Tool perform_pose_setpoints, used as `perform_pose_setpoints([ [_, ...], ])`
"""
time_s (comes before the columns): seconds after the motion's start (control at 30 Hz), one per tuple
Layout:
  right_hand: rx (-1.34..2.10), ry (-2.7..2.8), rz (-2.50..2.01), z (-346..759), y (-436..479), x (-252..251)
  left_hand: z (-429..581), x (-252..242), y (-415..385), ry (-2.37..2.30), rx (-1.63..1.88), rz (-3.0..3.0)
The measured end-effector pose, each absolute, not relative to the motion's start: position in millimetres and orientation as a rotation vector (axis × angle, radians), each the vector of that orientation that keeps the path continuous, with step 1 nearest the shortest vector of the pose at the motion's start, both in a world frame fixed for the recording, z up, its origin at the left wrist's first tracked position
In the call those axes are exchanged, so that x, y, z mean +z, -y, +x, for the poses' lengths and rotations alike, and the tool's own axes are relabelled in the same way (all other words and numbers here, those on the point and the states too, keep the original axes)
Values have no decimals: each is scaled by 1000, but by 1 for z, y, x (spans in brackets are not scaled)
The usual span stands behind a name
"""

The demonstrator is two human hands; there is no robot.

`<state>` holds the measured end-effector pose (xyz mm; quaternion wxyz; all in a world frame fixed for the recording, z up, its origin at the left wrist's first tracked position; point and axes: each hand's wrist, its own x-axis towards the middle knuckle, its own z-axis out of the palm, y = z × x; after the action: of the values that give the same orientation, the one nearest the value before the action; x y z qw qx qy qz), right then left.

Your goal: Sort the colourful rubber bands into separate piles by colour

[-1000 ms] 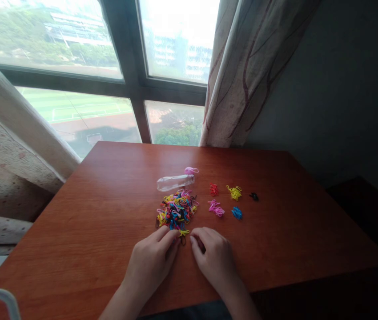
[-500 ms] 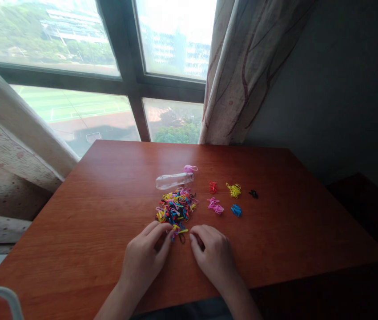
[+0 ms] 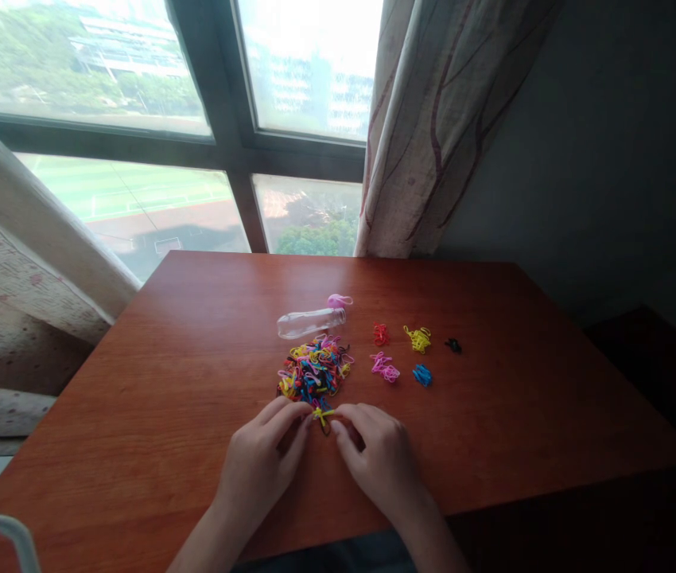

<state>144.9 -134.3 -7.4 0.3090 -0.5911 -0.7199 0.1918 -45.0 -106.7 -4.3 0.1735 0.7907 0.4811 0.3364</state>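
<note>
A mixed pile of small coloured elastic hair bands (image 3: 316,368) lies in the middle of the table. At its near edge my left hand (image 3: 266,446) pinches a little bunch of bands between thumb and forefinger. My right hand (image 3: 377,446) is closed at the fingertips on the end of a yellow elastic band (image 3: 324,414), which stretches between the two hands. A dark band hangs just below it. Right of the pile lie small separate heaps of bands: red (image 3: 380,334), yellow (image 3: 417,340), black (image 3: 453,345), pink (image 3: 384,368) and blue (image 3: 422,375).
Behind the pile a clear plastic bottle (image 3: 311,323) lies on its side, with a pink cap with a loop (image 3: 339,301) beside its neck. The brown wooden table (image 3: 195,358) reaches to the window. A white curved bar (image 3: 1,521) shows at lower left.
My right hand has moved slightly left and taken hold of the yellow band's end. My left hand has shifted slightly right, and the gap between the hands is smaller.
</note>
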Motion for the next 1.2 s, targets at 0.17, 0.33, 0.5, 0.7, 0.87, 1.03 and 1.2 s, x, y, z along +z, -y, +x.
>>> perform_pose_setpoints([
  [0.17, 495, 1957, -1501, 140, 135, -8, -45, -3, 108, -1303, 948, 2259],
  [0.33, 471, 1916, -1492, 140, 133, -10, -45, -1, 107, -1302, 950, 2255],
  [0.5, 449, 1898, -1534, 141, 132, -11, -45, -1, 107, -1310, 983, 2237],
  [0.7, 451, 1835, -1585, 141, 133, -12, -45, -3, 107, -1312, 987, 2230],
  [0.87, 445, 1777, -1591, 143, 133, -15, -44, 0, 107, -1322, 1000, 2225],
  [1.03, 420, 1763, -1602, 145, 133, -14, -25, 29, 89, -1244, 966, 2197],
  [1.2, 389, 1785, -1646, 145, 132, -15, 34, 60, 39, -1080, 793, 2357],
])
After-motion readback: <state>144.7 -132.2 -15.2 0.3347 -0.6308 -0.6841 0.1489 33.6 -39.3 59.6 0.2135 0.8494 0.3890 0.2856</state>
